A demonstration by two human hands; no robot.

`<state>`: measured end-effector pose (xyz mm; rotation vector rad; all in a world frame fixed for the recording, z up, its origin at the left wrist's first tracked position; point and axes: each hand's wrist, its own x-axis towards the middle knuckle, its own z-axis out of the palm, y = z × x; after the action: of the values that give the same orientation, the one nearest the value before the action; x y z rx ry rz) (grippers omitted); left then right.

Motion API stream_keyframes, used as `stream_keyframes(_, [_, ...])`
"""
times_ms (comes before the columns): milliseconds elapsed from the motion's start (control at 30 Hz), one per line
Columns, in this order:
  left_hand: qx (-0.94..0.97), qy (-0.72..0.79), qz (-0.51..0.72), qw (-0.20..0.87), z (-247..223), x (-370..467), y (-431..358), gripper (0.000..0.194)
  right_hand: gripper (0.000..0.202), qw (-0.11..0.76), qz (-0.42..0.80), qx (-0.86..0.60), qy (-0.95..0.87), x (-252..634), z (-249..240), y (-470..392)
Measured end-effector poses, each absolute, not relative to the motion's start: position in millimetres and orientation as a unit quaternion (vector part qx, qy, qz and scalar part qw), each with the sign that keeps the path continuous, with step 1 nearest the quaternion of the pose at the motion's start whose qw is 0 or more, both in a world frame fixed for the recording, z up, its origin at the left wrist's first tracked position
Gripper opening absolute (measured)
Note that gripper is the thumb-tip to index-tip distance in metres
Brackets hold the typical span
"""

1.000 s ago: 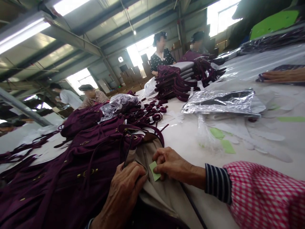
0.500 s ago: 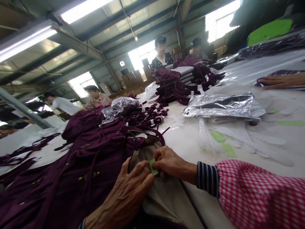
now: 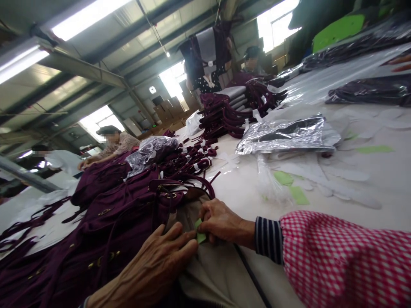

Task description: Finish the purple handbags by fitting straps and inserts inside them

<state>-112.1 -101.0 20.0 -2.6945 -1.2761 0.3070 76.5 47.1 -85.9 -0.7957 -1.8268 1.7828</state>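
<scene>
An unzipped purple bag shows its beige lining near the bottom centre. My right hand pinches a small green piece against the lining. Beside it, my left hand lies on the lining with its fingers spread, their tips close to the green piece. Purple bags with gold-coloured fittings lie to the left of my left hand.
Past the hands are bundled purple straps, a stack of purple bags and a silvery plastic package. Green slips and white scraps lie at right. A person across the table holds up a bag.
The view has shifted, so the scene sits further left. The person across has raised a bag. At far right, another person's hand has moved off the wrapped bag. My hands keep nearly the same pose.
</scene>
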Motion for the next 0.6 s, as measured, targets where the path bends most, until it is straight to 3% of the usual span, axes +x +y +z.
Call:
stream_keyframes(133, [-0.896,-0.430,0.102,0.035,21,-113,-98,0.075,0.010,0.237,0.652,-0.279,-0.664,77,-89,48])
stream_keyframes(333, [-0.903,-0.406,0.109,0.088,33,-94,-92,0.061,0.010,0.234,0.645,-0.262,-0.679,75,-93,50])
stream_keyframes(600, [-0.890,-0.414,0.167,0.093,34,-112,-100,0.070,0.016,0.173,0.710,-0.269,-0.627,72,-78,55])
